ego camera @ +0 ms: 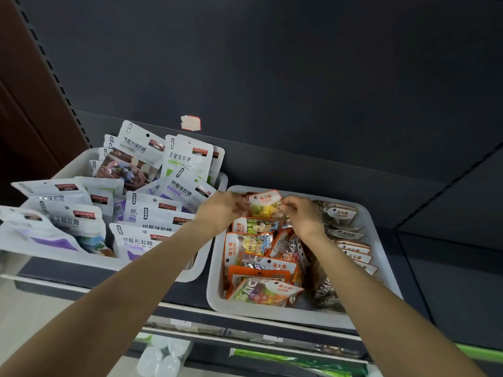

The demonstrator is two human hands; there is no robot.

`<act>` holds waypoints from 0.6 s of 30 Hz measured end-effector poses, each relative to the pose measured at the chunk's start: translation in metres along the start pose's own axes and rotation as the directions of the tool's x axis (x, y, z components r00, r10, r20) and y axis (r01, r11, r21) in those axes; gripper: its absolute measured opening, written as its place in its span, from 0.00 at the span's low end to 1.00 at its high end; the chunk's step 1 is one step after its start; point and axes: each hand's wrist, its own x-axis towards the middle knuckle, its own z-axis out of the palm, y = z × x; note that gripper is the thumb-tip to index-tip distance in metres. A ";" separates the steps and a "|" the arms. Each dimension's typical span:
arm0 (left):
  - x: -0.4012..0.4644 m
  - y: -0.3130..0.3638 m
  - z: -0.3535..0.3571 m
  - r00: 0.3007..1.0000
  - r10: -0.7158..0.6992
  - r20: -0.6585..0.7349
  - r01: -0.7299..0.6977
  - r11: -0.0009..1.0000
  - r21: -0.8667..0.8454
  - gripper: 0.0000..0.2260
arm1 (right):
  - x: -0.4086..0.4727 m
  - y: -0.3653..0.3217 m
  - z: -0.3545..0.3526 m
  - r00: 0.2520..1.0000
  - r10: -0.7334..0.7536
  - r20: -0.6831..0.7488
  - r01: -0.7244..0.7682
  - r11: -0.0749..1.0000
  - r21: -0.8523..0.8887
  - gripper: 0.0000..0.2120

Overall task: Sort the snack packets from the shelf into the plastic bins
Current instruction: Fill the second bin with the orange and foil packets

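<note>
Head view: both hands work at the far end of the right plastic bin (377,240), which sits on the dark shelf (272,170). The left hand (221,209) pinches the left edge of an orange-topped candy packet (265,204) with yellow and green sweets showing through it; the right hand (303,213) pinches its right edge, fingers curled, so the packet stands upright between the two grips. Just below the grips lie more orange candy packets (254,242) in a loose row, and to the right of the right grip runs a row of brown packets (351,248). Left of the left grip, the left plastic bin (196,273) holds white pouches (187,156).

The step seems to be seating this packet at the back of the orange row. Doing it well likely means keeping it upright, label forward, lowering it behind its matching neighbours, and releasing only once its base rests, so it does not tip onto the brown row.
</note>
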 end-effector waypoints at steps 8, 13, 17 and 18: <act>-0.007 0.006 0.000 0.992 0.104 0.073 -0.119 0.962 0.246 0.10 | 0.003 0.001 -0.004 0.997 -0.043 0.059 0.038 0.995 0.087 0.11; -0.001 0.013 -0.007 0.995 0.092 -0.023 -0.093 0.996 -0.015 0.10 | 0.003 0.006 -0.006 0.996 -0.069 0.062 0.063 0.993 0.103 0.12; 0.003 0.020 -0.007 0.994 0.059 -0.091 -0.074 0.980 -0.182 0.08 | 0.006 0.006 -0.004 0.991 -0.045 0.124 0.037 0.997 0.064 0.15; 0.004 0.022 -0.005 0.994 0.059 -0.095 -0.076 0.980 -0.184 0.07 | 0.008 0.005 -0.005 0.990 -0.041 0.132 0.030 0.996 0.080 0.15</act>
